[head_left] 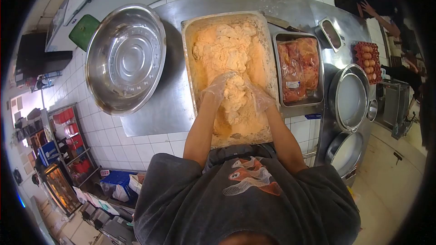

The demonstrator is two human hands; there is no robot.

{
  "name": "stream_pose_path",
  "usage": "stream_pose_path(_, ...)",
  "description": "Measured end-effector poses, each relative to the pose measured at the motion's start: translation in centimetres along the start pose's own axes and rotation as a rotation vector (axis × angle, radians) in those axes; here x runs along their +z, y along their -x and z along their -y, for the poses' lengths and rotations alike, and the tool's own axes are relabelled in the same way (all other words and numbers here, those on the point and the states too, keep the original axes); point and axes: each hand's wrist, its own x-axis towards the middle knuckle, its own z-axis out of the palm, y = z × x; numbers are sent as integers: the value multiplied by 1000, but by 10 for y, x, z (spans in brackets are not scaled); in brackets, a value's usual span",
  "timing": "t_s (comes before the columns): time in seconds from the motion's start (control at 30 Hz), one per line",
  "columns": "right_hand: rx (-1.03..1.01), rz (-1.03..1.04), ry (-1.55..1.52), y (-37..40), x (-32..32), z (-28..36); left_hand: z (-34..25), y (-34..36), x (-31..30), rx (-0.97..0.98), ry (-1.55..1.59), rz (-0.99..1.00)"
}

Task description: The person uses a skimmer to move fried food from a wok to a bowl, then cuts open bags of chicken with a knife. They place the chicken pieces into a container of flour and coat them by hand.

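Observation:
Both my hands wear clear plastic gloves and work inside a deep metal tray of orange-tinted breading flour. My left hand cups the left side of a clump of flour-coated meat pieces. From the other side my right hand holds the same clump. Flour and the clump partly hide the fingertips. More coated meat pieces lie heaped toward the tray's far end, just beyond my hands.
Left of the tray stands a large steel basin. To the right are a pan of raw meat partly in plastic, a knife, a small steel container, eggs and two pots of pale liquid. Another person stands at upper right.

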Motion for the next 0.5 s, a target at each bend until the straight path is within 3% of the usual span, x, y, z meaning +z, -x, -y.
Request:
stream_pose_path(0.07,56,-51,-145,-5,3,-9,-25,41,27,-24,6,-51)
stream_pose_path(0.17,27,84,-381,-2,1,-12,-5,10,3,48,213,84)
stream_pose_path(0.27,-68,70,-335,6,3,-2,6,15,4,356,-181,-184)
stream_pose_path(0.33,-150,-84,-302,7,8,4,17,7,4,405,-317,-348)
stream_pose_path(0.37,-188,-159,-284,9,13,5,23,6,4,459,-391,-392)
stream_pose_path(0.5,-226,-122,-362,64,50,63,30,59,22,703,-647,-422)
